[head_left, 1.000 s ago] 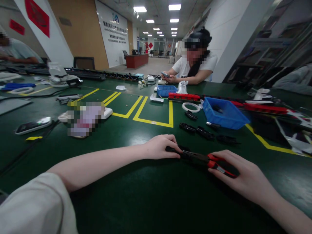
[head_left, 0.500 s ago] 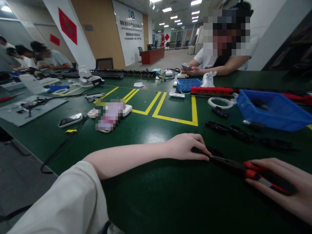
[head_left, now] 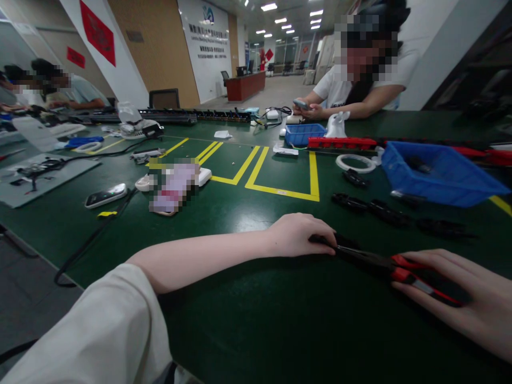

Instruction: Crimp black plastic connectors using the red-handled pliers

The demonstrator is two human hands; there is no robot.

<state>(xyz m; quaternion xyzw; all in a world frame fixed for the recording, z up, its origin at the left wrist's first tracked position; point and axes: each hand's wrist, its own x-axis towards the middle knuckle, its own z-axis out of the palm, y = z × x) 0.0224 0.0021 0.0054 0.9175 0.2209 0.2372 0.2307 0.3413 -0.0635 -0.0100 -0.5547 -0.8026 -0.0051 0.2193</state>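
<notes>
My left hand (head_left: pixel 302 236) pinches a small black part (head_left: pixel 319 239) over the green table (head_left: pixel 248 320). Red-handled pliers (head_left: pixel 404 271) are in my right hand (head_left: pixel 456 293), their dark jaws pointing left. The tips of the jaws reach the fingertips of my left hand, beside the black part. What exactly the jaws touch is too small and dark to tell. Beyond my hands, several black parts (head_left: pixel 388 212) lie in a row on the table.
A large blue bin (head_left: pixel 444 178) stands at the right, near a white ring (head_left: pixel 356 163) and a red strip (head_left: pixel 342 143). Left of centre lie a phone (head_left: pixel 175 188) and a black cable (head_left: pixel 94 234). A person (head_left: pixel 360 101) sits across the table.
The whole view has shifted a little, so table objects appear slightly further left and higher. Both hands keep their holds, with the plier tips still at my left fingertips.
</notes>
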